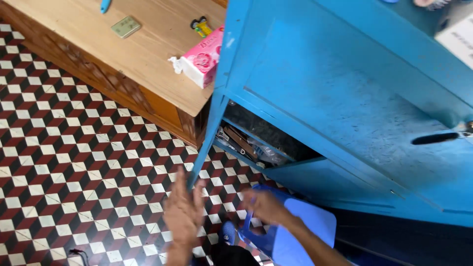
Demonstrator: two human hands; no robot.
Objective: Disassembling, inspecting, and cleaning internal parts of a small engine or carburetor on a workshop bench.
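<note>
My left hand (pixel 183 212) is raised over the tiled floor with its fingers stretched up, the tips close to the lower corner of the open blue metal cabinet door (pixel 345 98). Nothing is in it. My right hand (pixel 266 204) curls over the rim of a blue plastic stool (pixel 308 226) that stands on the floor in front of the cabinet. Both hands are blurred. Behind the door, a low shelf (pixel 256 145) in the cabinet holds several dark tools and bags.
At the upper left stands a wooden table (pixel 148 54) with a pink tissue pack (pixel 201 58), a small flat greenish box (pixel 125 26) and a yellow-and-black object (pixel 200 25). The floor (pixel 74 162) has red, black and white cube-pattern tiles. A white box (pixel 456 37) sits at the cabinet's top right.
</note>
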